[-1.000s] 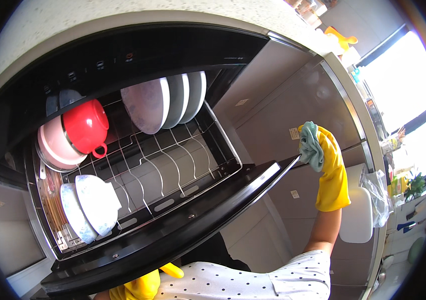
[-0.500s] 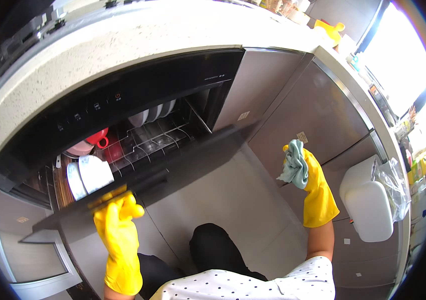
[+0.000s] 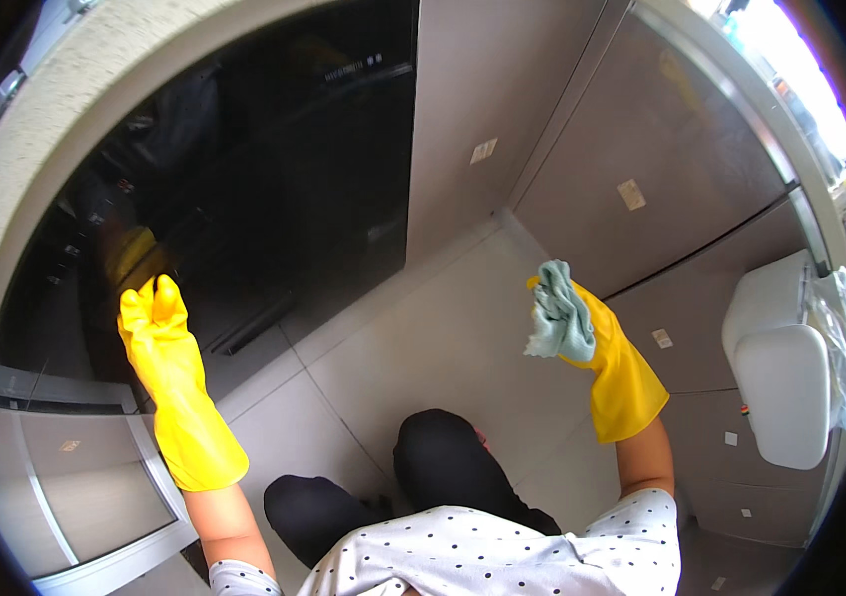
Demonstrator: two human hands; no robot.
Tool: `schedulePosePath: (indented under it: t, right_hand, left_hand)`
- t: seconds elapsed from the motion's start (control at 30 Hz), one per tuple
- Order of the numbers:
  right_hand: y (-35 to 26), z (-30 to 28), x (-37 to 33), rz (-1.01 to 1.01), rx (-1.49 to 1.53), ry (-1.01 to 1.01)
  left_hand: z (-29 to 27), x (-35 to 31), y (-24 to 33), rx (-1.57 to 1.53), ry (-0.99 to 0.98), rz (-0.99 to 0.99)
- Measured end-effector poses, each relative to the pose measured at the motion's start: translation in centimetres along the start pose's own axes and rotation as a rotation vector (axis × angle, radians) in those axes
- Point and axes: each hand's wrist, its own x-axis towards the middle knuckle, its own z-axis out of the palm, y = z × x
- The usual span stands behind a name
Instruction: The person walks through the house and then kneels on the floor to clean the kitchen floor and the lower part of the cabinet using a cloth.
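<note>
A glossy black dish appliance door (image 3: 284, 169) stands closed on the left, with a dark handle bar (image 3: 259, 323) low on it. My left hand (image 3: 159, 333), in a yellow rubber glove, is at the door's lower left with its fingers extended against the glossy front. It holds nothing, and its yellow reflection shows in the panel. Out to the right, above the floor, my right hand (image 3: 602, 358) wears a matching glove. Its fingers are closed on a crumpled grey-green cloth (image 3: 562, 318), which partly covers them.
Taupe cabinets (image 3: 661, 139) line the right side below a pale counter edge (image 3: 45, 149). A white bin (image 3: 780, 377) with a plastic bag hangs on their fronts. Below left is a silver-framed panel (image 3: 95, 477). Grey tiles (image 3: 363, 348) cover the floor around my knees.
The black door has swung up and shut, hiding the bowls, plates and rack inside. My left hand moved left and up with it. My right hand still holds the cloth; the view has shifted.
</note>
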Motion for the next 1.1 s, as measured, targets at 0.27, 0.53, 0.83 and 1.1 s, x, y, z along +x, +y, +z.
schedulePosePath:
  t: [0.27,0.53,0.83,1.1]
  right_hand:
    - [19.4,12.7,1.9,0.806,1.277,-0.106]
    - [29.6,31.3,5.3,-0.087,-0.225,0.34]
    - [28.4,49.4,16.5,-0.489,-0.698,-0.084]
    - [33.1,43.3,20.0,-0.162,-0.502,-0.211]
  left_hand:
    - [-4.0,-6.3,-2.6,0.569,-0.194,-0.097]
    - [-16.2,-13.0,-4.3,1.041,-0.051,-0.426]
    - [-18.4,-14.1,-5.0,1.075,-0.17,-0.648]
    - [-17.8,-12.8,-9.4,1.152,-0.425,-0.868]
